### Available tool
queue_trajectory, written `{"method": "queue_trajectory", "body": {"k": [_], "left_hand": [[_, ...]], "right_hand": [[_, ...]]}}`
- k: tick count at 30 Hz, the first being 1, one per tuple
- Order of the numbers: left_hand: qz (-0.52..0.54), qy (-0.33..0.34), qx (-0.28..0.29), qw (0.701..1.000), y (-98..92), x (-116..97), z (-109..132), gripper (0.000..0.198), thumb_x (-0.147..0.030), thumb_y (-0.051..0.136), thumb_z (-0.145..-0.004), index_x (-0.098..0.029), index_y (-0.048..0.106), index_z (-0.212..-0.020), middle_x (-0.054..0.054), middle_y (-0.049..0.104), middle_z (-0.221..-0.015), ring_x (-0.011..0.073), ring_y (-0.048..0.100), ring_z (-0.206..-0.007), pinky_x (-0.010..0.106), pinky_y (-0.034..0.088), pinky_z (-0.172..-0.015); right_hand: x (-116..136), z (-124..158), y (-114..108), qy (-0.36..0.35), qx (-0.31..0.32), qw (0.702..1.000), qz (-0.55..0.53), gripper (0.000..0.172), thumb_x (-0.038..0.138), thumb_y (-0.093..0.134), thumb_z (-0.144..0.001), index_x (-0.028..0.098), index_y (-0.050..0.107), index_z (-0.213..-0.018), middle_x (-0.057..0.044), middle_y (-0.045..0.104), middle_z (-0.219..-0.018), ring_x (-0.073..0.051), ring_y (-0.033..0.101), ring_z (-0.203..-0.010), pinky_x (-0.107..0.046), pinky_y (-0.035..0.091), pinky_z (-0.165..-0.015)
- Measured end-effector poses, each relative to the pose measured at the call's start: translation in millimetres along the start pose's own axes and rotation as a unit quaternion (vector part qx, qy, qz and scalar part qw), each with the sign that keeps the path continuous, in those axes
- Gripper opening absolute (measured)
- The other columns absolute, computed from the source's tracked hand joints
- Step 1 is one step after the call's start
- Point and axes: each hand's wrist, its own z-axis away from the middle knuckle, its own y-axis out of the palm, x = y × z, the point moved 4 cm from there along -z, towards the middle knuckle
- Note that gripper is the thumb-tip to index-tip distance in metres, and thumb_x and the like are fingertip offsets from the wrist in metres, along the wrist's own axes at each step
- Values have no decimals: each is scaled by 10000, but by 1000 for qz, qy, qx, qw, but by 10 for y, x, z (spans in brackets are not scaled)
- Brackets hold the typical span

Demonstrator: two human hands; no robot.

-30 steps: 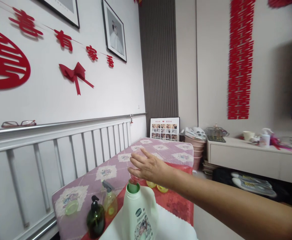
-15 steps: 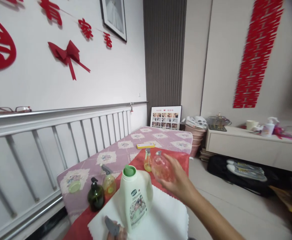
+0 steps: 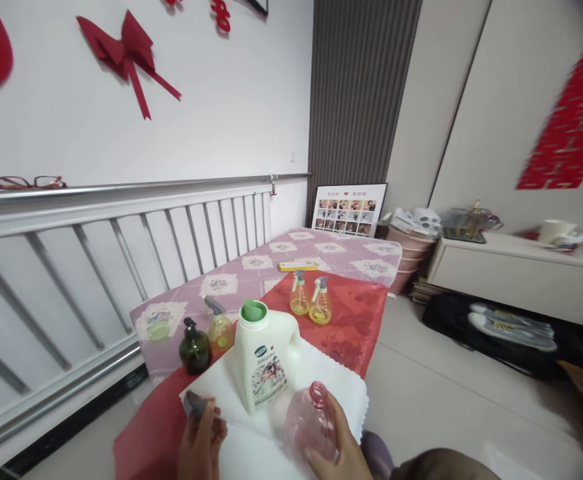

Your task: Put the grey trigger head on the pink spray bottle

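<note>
My right hand (image 3: 338,453) grips a clear pink round bottle (image 3: 310,421) with an open neck, held low over the white cloth (image 3: 331,380). My left hand (image 3: 202,440) pinches a small grey spray-head cap (image 3: 192,404) at the cloth's near left corner. Just beyond both hands a white detergent jug (image 3: 261,357) with a green cap stands upright on the cloth.
A dark green pump bottle (image 3: 194,347) and a yellow spray bottle (image 3: 218,329) stand left of the jug. Two yellow spray bottles (image 3: 310,303) sit farther back on the red cloth (image 3: 351,320). A white railing (image 3: 121,247) runs along the left; open floor lies on the right.
My right hand brought the pink bottle from the far part of the table back toward me, down over the white cloth. The camera tilted downward and my left hand rose into view.
</note>
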Motion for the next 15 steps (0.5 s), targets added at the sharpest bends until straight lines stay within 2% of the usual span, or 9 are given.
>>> {"method": "queue_trajectory", "body": {"k": [2, 3, 5, 9, 12, 15], "left_hand": [[40, 2, -18, 999, -7, -231, 64, 707, -488, 973, -300, -204, 675, -875, -86, 681, -681, 47, 609, -572, 149, 560, -543], [59, 23, -34, 997, -8, -383, 104, 686, -468, 979, -280, -204, 672, -834, -89, 681, -663, 48, 607, -561, 136, 552, -521], [62, 57, -17, 996, 58, -700, 202, 569, -441, 970, -359, -186, 664, -765, -72, 692, -652, 57, 619, -568, 129, 562, -527], [75, 109, -12, 991, 254, -1206, 465, 516, -432, 956, -373, -186, 690, -741, -65, 711, -633, 79, 638, -567, 165, 601, -559], [71, 117, -18, 990, 394, -1324, 638, 551, -422, 972, -303, -180, 708, -721, -53, 735, -684, 83, 646, -590, 161, 597, -558], [32, 120, -7, 992, 470, -1255, 720, 598, -492, 966, -302, -185, 730, -757, -37, 742, -719, 92, 660, -652, 159, 601, -616]], "right_hand": [[-36, 17, 27, 8, -4, 1000, -3, 782, 367, 651, -777, 257, 323, -1478, -161, 507, -1518, -307, 541, -1360, -461, 500, -1084], [-51, 24, 41, 8, -7, 1000, 0, 777, 357, 657, -774, 261, 333, -1475, -154, 499, -1526, -303, 522, -1379, -459, 488, -1099], [-76, 41, 87, 10, 3, 1000, 21, 786, 318, 674, -757, 258, 346, -1469, -148, 484, -1536, -296, 487, -1411, -464, 446, -1144], [-37, 94, 215, 22, 60, 993, 100, 917, 168, 727, -638, 225, 364, -1478, -161, 482, -1529, -322, 457, -1430, -494, 352, -1210], [68, 126, 296, 21, 77, 987, 137, 956, 126, 754, -585, 239, 412, -1470, -142, 508, -1505, -340, 470, -1413, -483, 368, -1201], [132, 138, 372, 25, 100, 985, 141, 959, 109, 747, -566, 232, 425, -1461, -150, 501, -1500, -340, 468, -1411, -477, 375, -1197]]}}
